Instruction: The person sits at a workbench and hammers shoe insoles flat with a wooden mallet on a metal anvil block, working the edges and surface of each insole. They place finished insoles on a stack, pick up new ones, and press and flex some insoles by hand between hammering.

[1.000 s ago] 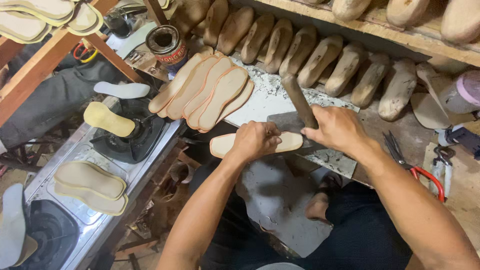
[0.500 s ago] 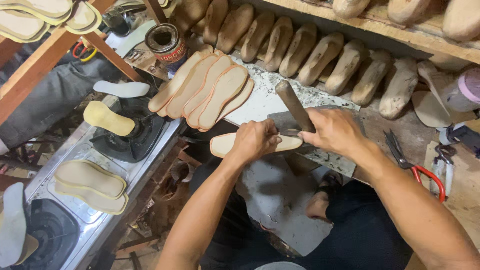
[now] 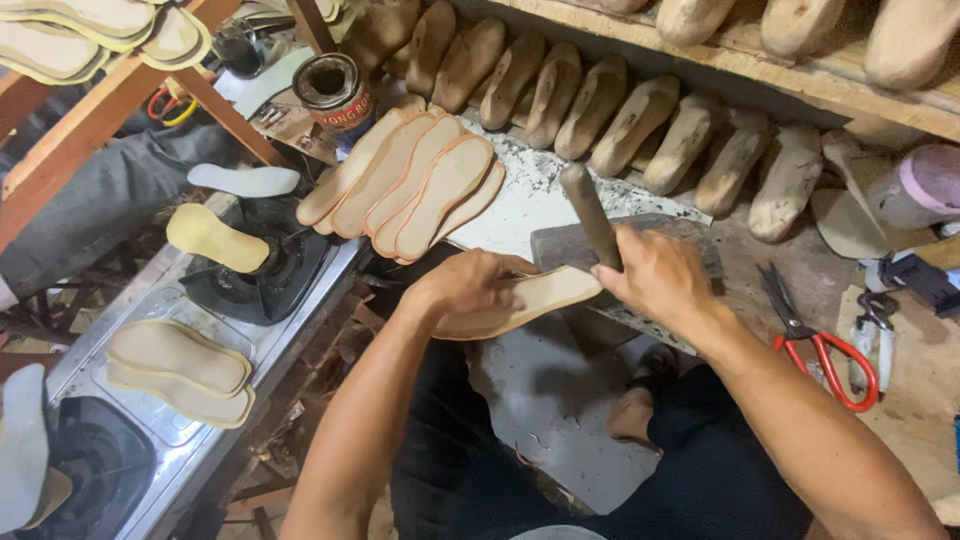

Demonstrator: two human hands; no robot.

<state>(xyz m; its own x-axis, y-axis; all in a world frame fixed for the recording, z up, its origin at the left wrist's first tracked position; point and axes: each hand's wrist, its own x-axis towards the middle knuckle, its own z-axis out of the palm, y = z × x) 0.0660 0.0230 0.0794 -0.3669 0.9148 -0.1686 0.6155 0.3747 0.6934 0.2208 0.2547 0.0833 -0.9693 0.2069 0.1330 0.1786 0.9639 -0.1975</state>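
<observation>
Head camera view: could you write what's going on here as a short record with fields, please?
Left hand: presses a tan insole down on a grey block
Right hand: grips a wooden tool handle
Fanned insoles: on the bench
Wooden lasts: row at the back
Red-handled scissors: on the right
Gas stove: on the left, with insoles on it

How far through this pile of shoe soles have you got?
A fan of insoles with darkened edges lies on the bench; those look finished. In hand: the left hand presses one insole flat and the right hand grips a hammer. Plain insoles on the stove seem left.
</observation>
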